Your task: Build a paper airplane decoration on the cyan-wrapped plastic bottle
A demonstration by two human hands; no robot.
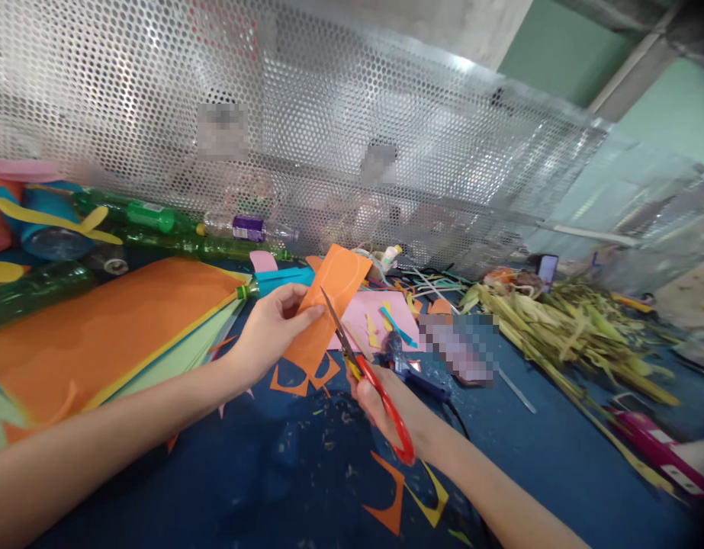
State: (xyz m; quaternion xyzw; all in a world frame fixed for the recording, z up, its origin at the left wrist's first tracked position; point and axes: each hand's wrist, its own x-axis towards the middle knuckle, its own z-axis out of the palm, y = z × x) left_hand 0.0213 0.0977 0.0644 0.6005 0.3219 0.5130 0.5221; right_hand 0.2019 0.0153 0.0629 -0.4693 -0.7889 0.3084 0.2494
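My left hand [271, 328] pinches a strip of orange paper [329, 297] by its left side and holds it up above the table. A faint curved outline is drawn near the strip's upper end. My right hand [380, 396] grips scissors [386, 404] with red handles. Their blades point up and left, lying across the face of the orange paper near my left thumb. Whether the blades have cut into it, I cannot tell. Below the strip lie orange offcuts [291, 379], and a pink sheet [394, 305] with yellow and blue scraps sits behind.
Stacked coloured sheets [128, 328] lie left, near green plastic bottles [174, 240]. A blue glue gun [414, 374] and a phone [460, 351] are right of my hand. Dry corn husks [586, 335] spread farther right. A perforated metal screen [329, 114] stands behind, people showing faintly in it.
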